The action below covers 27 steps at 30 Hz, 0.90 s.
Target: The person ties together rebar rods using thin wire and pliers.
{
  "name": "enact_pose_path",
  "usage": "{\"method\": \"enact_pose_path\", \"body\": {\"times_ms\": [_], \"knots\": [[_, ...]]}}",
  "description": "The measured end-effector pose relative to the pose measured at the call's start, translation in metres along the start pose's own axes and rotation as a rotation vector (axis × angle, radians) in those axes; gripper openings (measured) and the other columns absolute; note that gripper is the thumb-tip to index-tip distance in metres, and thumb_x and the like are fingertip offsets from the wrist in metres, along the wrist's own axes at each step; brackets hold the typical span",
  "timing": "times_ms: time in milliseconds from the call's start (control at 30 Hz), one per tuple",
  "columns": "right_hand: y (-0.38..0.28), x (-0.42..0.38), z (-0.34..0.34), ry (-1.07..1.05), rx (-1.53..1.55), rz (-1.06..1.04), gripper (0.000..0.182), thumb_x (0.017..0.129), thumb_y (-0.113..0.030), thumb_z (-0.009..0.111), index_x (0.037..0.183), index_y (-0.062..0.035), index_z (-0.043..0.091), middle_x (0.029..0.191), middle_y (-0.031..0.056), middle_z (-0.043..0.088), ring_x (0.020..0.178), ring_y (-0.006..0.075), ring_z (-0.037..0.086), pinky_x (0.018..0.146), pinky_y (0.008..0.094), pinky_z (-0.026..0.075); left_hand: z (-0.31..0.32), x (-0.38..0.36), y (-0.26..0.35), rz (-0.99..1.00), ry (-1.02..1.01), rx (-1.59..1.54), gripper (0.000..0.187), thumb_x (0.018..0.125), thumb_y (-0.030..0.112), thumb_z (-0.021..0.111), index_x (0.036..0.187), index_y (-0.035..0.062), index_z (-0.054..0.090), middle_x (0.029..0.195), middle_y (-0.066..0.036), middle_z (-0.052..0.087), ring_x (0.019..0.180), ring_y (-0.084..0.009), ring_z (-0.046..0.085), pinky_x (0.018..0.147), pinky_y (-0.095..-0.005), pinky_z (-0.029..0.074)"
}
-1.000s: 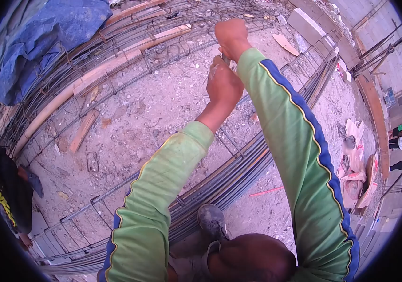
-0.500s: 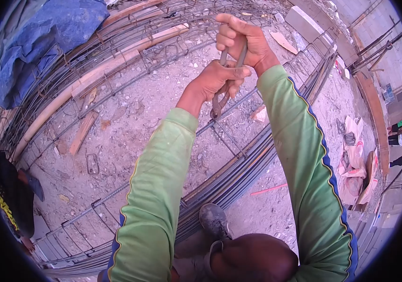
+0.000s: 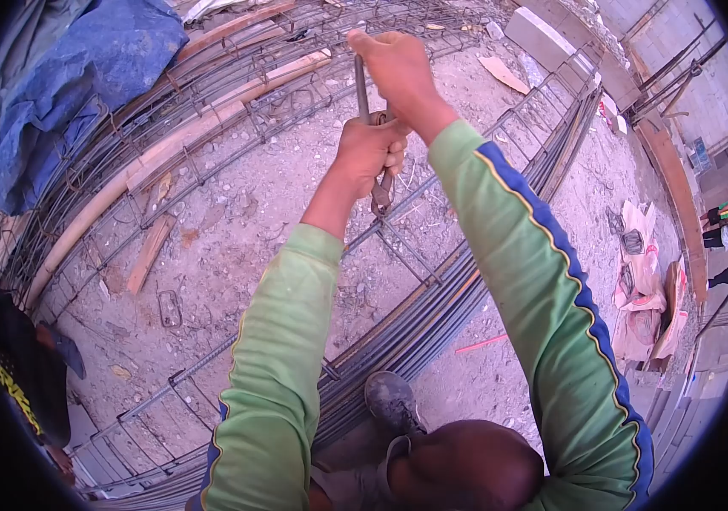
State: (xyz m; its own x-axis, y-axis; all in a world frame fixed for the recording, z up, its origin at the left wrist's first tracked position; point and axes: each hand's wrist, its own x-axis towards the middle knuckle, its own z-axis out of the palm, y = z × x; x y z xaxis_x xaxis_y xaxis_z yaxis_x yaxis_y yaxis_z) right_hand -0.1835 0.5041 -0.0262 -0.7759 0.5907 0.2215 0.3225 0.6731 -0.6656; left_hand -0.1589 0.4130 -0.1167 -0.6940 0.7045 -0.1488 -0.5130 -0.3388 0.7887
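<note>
A pair of steel pincers (image 3: 361, 90) stands upright with its jaws down at a steel bar of the rebar cage (image 3: 361, 241), beside a crosswise tie. My left hand (image 3: 366, 157) is closed round the pincers low on the handles, just above the jaws. Higher up, my right hand (image 3: 399, 71) grips the upper handles, its thumb near the top of one handle; its other fingers are partly hidden. Whether the jaws hold a wire cannot be made out.
Bundled long bars (image 3: 402, 328) run diagonally by my shoe (image 3: 391, 399). A blue tarp (image 3: 83, 94) lies upper left, near a wooden pole (image 3: 83, 213). Another person (image 3: 28, 375) is at the left edge. Torn sacks (image 3: 636, 285) and a concrete block (image 3: 543, 36) lie right.
My right hand has swung left and turned, its back now facing up. The pincers have turned with it, and my left hand has shifted slightly left and down.
</note>
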Motion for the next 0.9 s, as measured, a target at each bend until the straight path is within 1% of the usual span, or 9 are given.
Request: {"method": "enact_pose_path", "body": {"times_ms": [67, 300, 433, 567, 667, 733, 767, 800, 900], "knots": [[0.010, 0.004, -0.013, -0.498, 0.923, 0.217, 0.054, 0.088, -0.041, 0.072, 0.120, 0.0011, 0.063, 0.106, 0.0168, 0.071, 0.086, 0.0257, 0.071, 0.078, 0.0346, 0.057, -0.015, -0.004, 0.001, -0.018, -0.165, -0.074, 0.025, 0.088, 0.022, 0.078, 0.090, 0.0041, 0.061, 0.063, -0.001, 0.055, 0.047, -0.0111, 0.050, 0.046, -0.0299, 0.043], [0.029, 0.002, -0.028, -0.742, 1.141, 0.043, 0.038, 0.093, -0.025, 0.065, 0.117, 0.0042, 0.062, 0.083, 0.0082, 0.066, 0.070, 0.0177, 0.062, 0.063, 0.0346, 0.049, 0.000, -0.009, 0.005, -0.039, -0.294, 0.046, 0.038, 0.083, 0.026, 0.083, 0.104, 0.0014, 0.062, 0.080, -0.005, 0.064, 0.065, -0.0146, 0.061, 0.063, -0.0307, 0.051], [0.019, 0.000, -0.004, 0.216, 0.053, -0.033, 0.044, 0.093, -0.034, 0.059, 0.091, 0.0083, 0.070, 0.087, 0.0228, 0.071, 0.085, 0.0391, 0.068, 0.079, 0.0485, 0.051, 0.019, -0.024, -0.002, 0.243, -0.003, 0.447, 0.049, 0.080, 0.018, 0.083, 0.118, -0.0020, 0.060, 0.104, -0.008, 0.067, 0.090, -0.0097, 0.061, 0.078, -0.0252, 0.048], [-0.009, -0.027, -0.014, 0.215, 0.177, 0.035, 0.055, 0.090, -0.049, 0.060, 0.087, 0.0040, 0.072, 0.096, 0.0306, 0.069, 0.100, 0.0453, 0.066, 0.090, 0.0517, 0.050, 0.017, -0.006, -0.027, 0.526, 0.287, 0.660, 0.017, 0.080, 0.007, 0.075, 0.090, -0.0051, 0.069, 0.079, -0.004, 0.068, 0.066, -0.0107, 0.058, 0.056, -0.0303, 0.046], [-0.016, -0.030, -0.018, 0.043, 0.498, 0.008, 0.049, 0.090, -0.041, 0.065, 0.075, 0.0051, 0.070, 0.075, 0.0297, 0.067, 0.079, 0.0462, 0.069, 0.074, 0.0487, 0.053, 0.010, -0.017, -0.006, 0.207, 0.202, 0.229, 0.009, 0.087, 0.008, 0.071, 0.086, 0.0007, 0.067, 0.072, -0.005, 0.066, 0.055, -0.0147, 0.059, 0.050, -0.0301, 0.045], [-0.019, -0.039, -0.014, -0.118, 0.755, -0.013, 0.043, 0.084, -0.035, 0.072, 0.086, 0.0083, 0.067, 0.081, 0.0311, 0.067, 0.082, 0.0452, 0.068, 0.077, 0.0484, 0.052, -0.060, 0.005, -0.032, 0.058, -0.279, -0.331, 0.026, 0.088, 0.021, 0.078, 0.101, 0.0037, 0.064, 0.069, -0.005, 0.063, 0.059, -0.0203, 0.061, 0.059, -0.0358, 0.052], [-0.018, -0.051, -0.004, 0.116, 0.605, -0.155, 0.043, 0.086, -0.030, 0.074, 0.105, 0.0062, 0.061, 0.083, 0.0187, 0.069, 0.079, 0.0357, 0.069, 0.075, 0.0438, 0.054, -0.068, 0.003, -0.030, 0.035, -0.307, -0.313, 0.036, 0.085, 0.026, 0.081, 0.108, 0.0050, 0.063, 0.076, -0.004, 0.067, 0.065, -0.0204, 0.063, 0.064, -0.0369, 0.053], [-0.018, -0.061, -0.003, 0.308, 0.500, -0.235, 0.047, 0.084, -0.029, 0.075, 0.109, 0.0067, 0.057, 0.088, 0.0199, 0.069, 0.085, 0.0367, 0.069, 0.078, 0.0436, 0.054, -0.098, 0.017, -0.048, 0.084, -0.285, -0.388, 0.050, 0.085, 0.020, 0.077, 0.128, 0.0014, 0.058, 0.118, -0.012, 0.068, 0.107, -0.0280, 0.067, 0.095, -0.0458, 0.055], [0.005, -0.061, 0.033, 0.533, 0.481, -0.421, 0.038, 0.080, -0.019, 0.073, 0.103, 0.0059, 0.056, 0.087, 0.0223, 0.066, 0.078, 0.0407, 0.067, 0.074, 0.0458, 0.053, -0.102, 0.019, -0.046, -0.041, -0.475, -0.519, 0.047, 0.086, 0.027, 0.078, 0.124, 0.0059, 0.061, 0.109, -0.013, 0.071, 0.096, -0.0284, 0.069, 0.090, -0.0484, 0.055]]}}
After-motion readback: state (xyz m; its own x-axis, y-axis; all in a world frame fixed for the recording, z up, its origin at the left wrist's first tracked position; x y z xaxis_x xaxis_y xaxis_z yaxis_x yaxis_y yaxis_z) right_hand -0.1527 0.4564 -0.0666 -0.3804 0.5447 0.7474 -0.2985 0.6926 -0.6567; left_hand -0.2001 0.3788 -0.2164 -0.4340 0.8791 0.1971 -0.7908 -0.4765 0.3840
